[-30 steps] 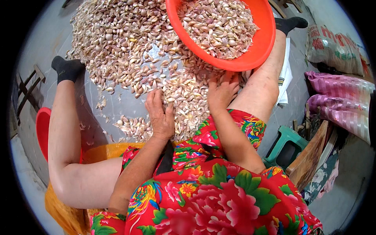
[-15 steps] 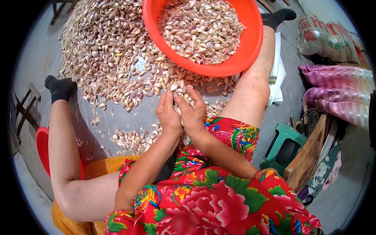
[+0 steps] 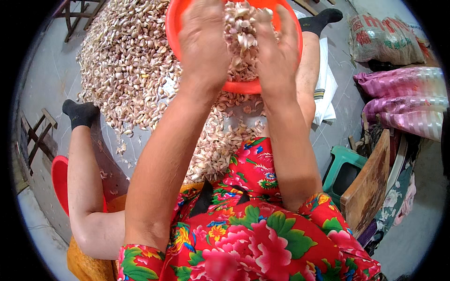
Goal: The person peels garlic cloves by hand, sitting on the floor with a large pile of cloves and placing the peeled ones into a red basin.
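Observation:
Both hands are raised over a red plastic basin (image 3: 243, 87) and blurred by motion. My left hand (image 3: 204, 42) is at its left side, fingers stretched toward the upper picture edge, partly cut off. Facing it, my right hand (image 3: 277, 54) has its thumb and fingers spread. Garlic cloves (image 3: 244, 37) show in the gap between the palms, some seemingly loose above those in the basin. Neither hand visibly grips anything. To the left of the basin spreads a large heap of garlic cloves (image 3: 126, 61). A smaller pile of cloves (image 3: 211, 150) lies between my legs.
A green plastic stool (image 3: 344, 171) and a wooden board (image 3: 368, 182) stand at the right. Beyond them lie pink striped sacks (image 3: 403, 89) and a filled woven bag (image 3: 384, 42). A red basin edge (image 3: 61, 182) shows beside my left leg, near a folding stand (image 3: 40, 136).
Both hands have moved forward and up from the floor pile to above the basin. They were together around garlic cloves; now they are apart. The basin appears slightly further left.

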The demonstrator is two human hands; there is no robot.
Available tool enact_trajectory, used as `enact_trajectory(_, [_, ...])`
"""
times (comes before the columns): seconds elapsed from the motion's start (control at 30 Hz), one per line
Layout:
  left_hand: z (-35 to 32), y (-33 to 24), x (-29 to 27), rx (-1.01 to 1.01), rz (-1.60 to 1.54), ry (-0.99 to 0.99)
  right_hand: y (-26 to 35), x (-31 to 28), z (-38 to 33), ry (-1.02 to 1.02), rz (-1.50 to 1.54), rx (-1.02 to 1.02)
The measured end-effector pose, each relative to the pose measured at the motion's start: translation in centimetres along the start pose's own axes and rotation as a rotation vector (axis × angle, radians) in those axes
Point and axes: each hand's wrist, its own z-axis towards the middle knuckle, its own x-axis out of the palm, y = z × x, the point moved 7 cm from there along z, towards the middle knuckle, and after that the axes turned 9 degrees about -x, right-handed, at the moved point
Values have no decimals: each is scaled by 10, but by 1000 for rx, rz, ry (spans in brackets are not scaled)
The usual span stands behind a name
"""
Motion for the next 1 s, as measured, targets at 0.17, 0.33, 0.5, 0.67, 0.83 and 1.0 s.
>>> enact_trajectory(0.17, [-56,77,-96,-171,-28,-343,-34,-42,-115,-9,29,324])
enact_trajectory(0.33, [-96,164,-79,-44,519,-63,-120,-27,-171,1,-448,244])
enact_trajectory(0.5, [-58,200,-55,50,673,-78,-183,-17,-148,-49,-639,36])
enact_trajectory(0.67, [-58,215,-44,-157,589,54,-205,-7,-154,98,-761,-3])
enact_trajectory(0.83, [-82,212,-27,-137,360,-29,-174,12,-168,145,-810,-58])
enact_trajectory(1.0, [-115,237,-27,-614,-242,-45,-172,34,-183,-31,70,500])
